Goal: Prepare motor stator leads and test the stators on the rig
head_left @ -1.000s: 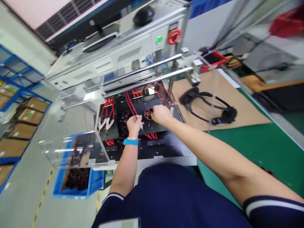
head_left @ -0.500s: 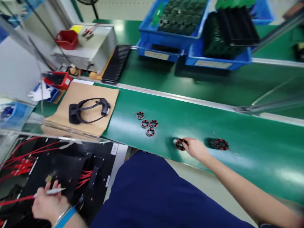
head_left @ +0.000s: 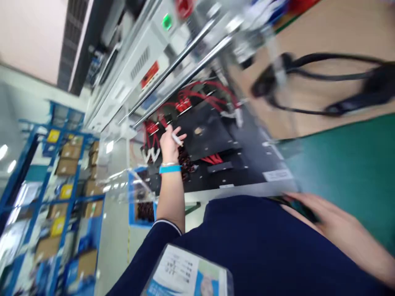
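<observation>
My left hand (head_left: 169,144) is over the black test panel (head_left: 200,127), closed on a white test probe (head_left: 177,139) with a red lead; some of its fingers stick out past the probe. A small brass-coloured disc (head_left: 198,130) lies on the panel to the right of that hand. Beside the panel's near right corner, at the green bench edge, my right hand (head_left: 327,216) is curled round a dark motor stator (head_left: 304,209), mostly hidden by the fingers and blurred. A pile of small stators (head_left: 186,161) shows on the panel just below my left hand.
Red wires (head_left: 212,159) and white clips (head_left: 151,155) are on the panel. Metal rails (head_left: 182,74) run behind it. A black headset (head_left: 327,82) lies on brown cardboard (head_left: 324,37) at right. A blue bin (head_left: 145,224) stands lower left, with shelving (head_left: 61,185) beyond.
The view has swung left towards the panel. My right hand has come left from the green bench with the stator. My left hand still holds the probe, its arm now stretched further forward.
</observation>
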A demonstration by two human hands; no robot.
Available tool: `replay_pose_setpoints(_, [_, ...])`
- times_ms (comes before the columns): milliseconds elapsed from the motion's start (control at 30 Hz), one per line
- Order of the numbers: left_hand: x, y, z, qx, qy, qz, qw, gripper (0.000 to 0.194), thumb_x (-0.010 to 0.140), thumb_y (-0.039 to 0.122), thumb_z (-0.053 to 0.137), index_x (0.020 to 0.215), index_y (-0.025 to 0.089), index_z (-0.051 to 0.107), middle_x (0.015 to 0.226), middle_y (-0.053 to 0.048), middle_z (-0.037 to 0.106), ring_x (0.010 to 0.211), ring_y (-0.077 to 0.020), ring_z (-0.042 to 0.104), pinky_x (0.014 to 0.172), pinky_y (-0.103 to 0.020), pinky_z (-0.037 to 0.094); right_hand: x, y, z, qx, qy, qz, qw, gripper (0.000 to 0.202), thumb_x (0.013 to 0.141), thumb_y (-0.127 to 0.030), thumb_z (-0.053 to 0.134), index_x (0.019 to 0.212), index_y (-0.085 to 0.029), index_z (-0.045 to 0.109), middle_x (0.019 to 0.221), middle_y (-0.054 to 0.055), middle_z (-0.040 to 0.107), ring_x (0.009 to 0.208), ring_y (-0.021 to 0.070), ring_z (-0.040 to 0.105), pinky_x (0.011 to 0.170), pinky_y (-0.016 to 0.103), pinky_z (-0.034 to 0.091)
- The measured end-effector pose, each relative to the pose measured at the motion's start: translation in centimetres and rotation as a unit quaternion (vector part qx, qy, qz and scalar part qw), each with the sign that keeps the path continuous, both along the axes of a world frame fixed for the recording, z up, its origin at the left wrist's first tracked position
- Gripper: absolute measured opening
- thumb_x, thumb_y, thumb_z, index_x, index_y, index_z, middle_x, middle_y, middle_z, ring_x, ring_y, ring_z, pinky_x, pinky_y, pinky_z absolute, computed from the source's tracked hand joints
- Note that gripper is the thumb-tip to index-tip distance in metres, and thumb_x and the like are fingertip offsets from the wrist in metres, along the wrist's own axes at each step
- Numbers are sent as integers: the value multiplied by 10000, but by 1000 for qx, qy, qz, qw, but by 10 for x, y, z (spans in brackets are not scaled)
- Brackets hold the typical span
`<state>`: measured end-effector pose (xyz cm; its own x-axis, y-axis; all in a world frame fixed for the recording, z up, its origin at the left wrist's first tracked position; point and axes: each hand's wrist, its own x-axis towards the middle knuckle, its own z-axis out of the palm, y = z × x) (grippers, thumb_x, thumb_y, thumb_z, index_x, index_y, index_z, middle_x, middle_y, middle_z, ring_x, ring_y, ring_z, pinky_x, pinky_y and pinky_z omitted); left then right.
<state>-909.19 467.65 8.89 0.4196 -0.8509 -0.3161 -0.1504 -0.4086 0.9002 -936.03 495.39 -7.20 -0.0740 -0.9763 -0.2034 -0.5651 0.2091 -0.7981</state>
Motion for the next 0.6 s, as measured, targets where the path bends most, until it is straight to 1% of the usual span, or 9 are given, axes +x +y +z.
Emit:
replay_pose_setpoints(33, [9,1,2,-1,28,5,1000,332,973,446,480,1101,161,589,1188,-112,705,648,-121,714,450,-157,423,26,-34,6,-71,-45,90,992,266,836,-501,482,1052,-420,613,1065,89,698,964,294,681,853,449,557])
replay_pose_setpoints(100, [20,6,8,8,69,16,997,354,958,456,522,1147,164,589,1219,-119,690,677,-133,723,443,-145,418,79,-92,23,-156,-49,260,952,367,891,-403,452,1201,-297,617,1149,126,672,1052,292,652,931,447,532])
replay_pose_setpoints(167, [23,12,14,25,96,31,995,405,926,480,579,1197,180,583,1233,-118,681,758,-161,737,461,-132,433,131,-133,40,-221,-3,385,896,432,885,-266,460,1281,-171,606,1227,172,631,1104,305,618,922,451,518])
replay_pose_setpoints(200, [23,13,16,34,107,35,993,428,913,489,597,1218,189,580,1241,-116,675,804,-176,740,475,-127,443,155,-148,46,-250,25,422,871,450,875,-198,464,1302,-159,602,1280,178,607,1172,315,578,963,469,484])
replay_pose_setpoints(300, [22,16,18,47,124,37,991,439,910,476,608,1249,199,572,1272,-118,655,884,-209,738,508,-130,471,217,-173,51,-290,84,509,806,451,878,-83,448,1282,-161,632,1413,167,529,1361,312,414,1113,521,311])
replay_pose_setpoints(367, [23,17,17,46,121,32,991,436,919,457,601,1262,190,566,1300,-130,638,899,-221,737,507,-135,470,247,-178,45,-283,100,541,786,388,866,-72,484,1184,-147,692,1392,164,554,1374,305,397,1150,528,242])
replay_pose_setpoints(467, [25,21,17,37,123,28,991,446,928,457,585,1270,171,555,1332,-146,618,895,-228,738,473,-132,442,268,-179,31,-262,120,562,775,352,801,-101,608,1137,-108,715,1382,194,556,1361,335,408,1158,551,208])
replay_pose_setpoints(533, [26,24,19,31,134,29,990,440,932,453,579,1263,164,553,1331,-146,620,869,-217,741,444,-130,421,272,-179,26,-250,133,567,773,470,721,-153,720,1185,-89,694,1402,218,530,1362,376,393,1157,576,184])
replay_pose_setpoints(600, [25,26,20,30,147,34,988,437,930,455,582,1254,163,556,1318,-142,630,841,-201,743,427,-131,408,274,-177,26,-241,143,558,781,518,722,-185,734,1229,-97,673,1409,215,524,1360,388,388,1151,586,180])
